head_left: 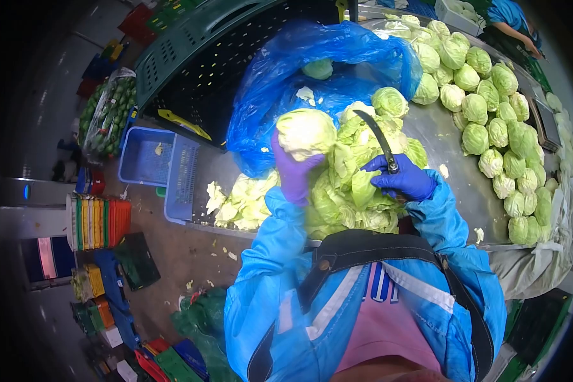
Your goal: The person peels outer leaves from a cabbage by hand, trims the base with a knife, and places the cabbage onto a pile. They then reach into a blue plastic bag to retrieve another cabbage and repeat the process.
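Note:
My left hand [291, 175], in a purple glove, holds up a pale cabbage [307, 132], with the fingers and thumb around its left and lower side. In my right hand [409, 179], also gloved, is a knife [382, 140] with a dark curved blade that points up and to the left. A loose green cabbage leaf [363, 189] hangs right at the right fingertips. Between and below both hands lies a heap of trimmed leaves [337, 207]. Behind the held cabbage spreads an open blue plastic bag [251, 105] with a cabbage [318, 68] inside.
Many whole cabbages [475, 108] cover the right side of the metal table [434, 137]. A dark green crate [162, 67] stands at the upper left, near a blue basket [181, 178]. Pale leaf scraps [248, 197] lie by the front edge. Another person's arm [516, 35] shows at the upper right.

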`<state>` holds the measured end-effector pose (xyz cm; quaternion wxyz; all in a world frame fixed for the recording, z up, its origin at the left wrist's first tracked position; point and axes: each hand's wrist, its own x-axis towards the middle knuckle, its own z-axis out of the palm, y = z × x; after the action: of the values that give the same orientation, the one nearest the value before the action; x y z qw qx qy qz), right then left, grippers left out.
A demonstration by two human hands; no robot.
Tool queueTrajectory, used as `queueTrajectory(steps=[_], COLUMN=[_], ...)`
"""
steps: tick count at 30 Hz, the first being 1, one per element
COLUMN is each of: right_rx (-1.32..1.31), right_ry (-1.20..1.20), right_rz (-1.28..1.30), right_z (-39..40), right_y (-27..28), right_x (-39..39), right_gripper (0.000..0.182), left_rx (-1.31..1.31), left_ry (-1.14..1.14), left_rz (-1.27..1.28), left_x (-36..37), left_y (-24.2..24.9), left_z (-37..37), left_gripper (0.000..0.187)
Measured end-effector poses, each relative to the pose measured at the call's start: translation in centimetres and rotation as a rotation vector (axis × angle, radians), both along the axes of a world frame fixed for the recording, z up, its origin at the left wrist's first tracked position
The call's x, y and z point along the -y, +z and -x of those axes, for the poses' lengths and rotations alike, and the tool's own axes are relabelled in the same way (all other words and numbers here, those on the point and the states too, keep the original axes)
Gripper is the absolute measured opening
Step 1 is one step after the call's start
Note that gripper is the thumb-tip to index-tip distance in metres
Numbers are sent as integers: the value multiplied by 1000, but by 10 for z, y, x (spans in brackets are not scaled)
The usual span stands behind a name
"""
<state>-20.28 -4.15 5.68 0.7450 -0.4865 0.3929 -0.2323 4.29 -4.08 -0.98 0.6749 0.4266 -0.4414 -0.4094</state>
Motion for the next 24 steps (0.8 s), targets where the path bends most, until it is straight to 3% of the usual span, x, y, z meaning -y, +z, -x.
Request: queueTrajectory(steps=[1,3,5,7,10,12,13,15,17,19,20,22,23,24], right_rx=[-22,-155,-119,-41,15,17,96,252,290,401,401,288,289,258], right_ry=[1,-71,-236,-357,-274,-209,-177,-137,-167,-245,-246,-426,-421,-361], right_rz=[132,364,319,352,379,333,361,288,353,366,366,606,604,590], right_z=[0,0,5,3,2,0,-6,-15,-26,-32,-31,-31,-30,-29], right_y=[3,6,12,10,11,8,9,11,1,-8,-11,-9,-8,-4], right_x=[0,3,1,2,-3,-9,-13,-17,-16,-14,-14,-14,-15,-15], right_gripper=[35,41,45,46,47,52,58,80,84,92,92,89,89,85], left_rx=[0,-1025,-1028,-1301,-1302,-1228,-357,496,-335,-632,-632,-622,-975,-973], left_ry=[1,-341,-470,-689,-662,-791,-596,-347,-653,-746,-747,-497,-684,-682], left_rz=[1,-92,-90,-215,-185,-151,-120,-70,-113,-30,-30,-228,-214,-212], left_x=[-1,-2,-8,-13,-19,-20,-23,-25,-27,-21,-18,-14,-13,-13], left_y=[0,3,6,27,24,29,37,34,7,14,17,30,11,0], left_z=[-3,-6,-7,0,9,16,22,24,18,24,28,36,33,34], left_gripper=[95,83,75,68,65,61,62,64,72,63,63,63,65,65])
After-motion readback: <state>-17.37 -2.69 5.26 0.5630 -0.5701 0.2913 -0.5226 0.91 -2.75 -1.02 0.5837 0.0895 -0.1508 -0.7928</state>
